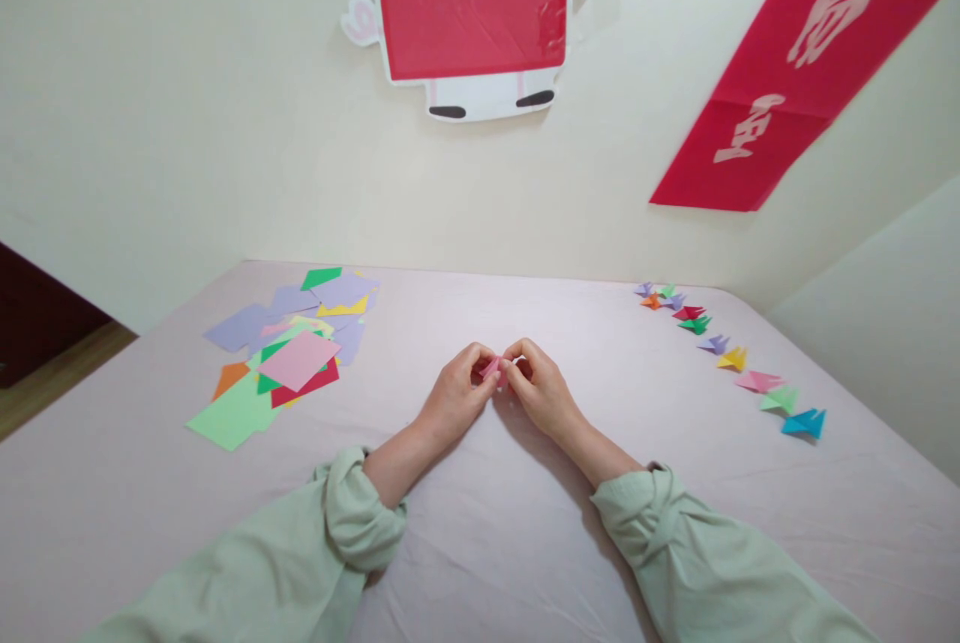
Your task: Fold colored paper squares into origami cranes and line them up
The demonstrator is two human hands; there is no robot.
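A small piece of folded pink paper is held up between both hands near the middle of the table. My left hand pinches its left side between thumb and fingers. On the other side, my right hand is closed on the paper's right edge with thumb and forefinger. The fingertips cover much of the paper, so its exact folded shape is hard to make out.
Loose coloured paper sheets lie in an overlapping pile at the left. Several folded paper figures form a slanting row along the right side. The pale cloth-covered table meets a wall with red decorations at the back.
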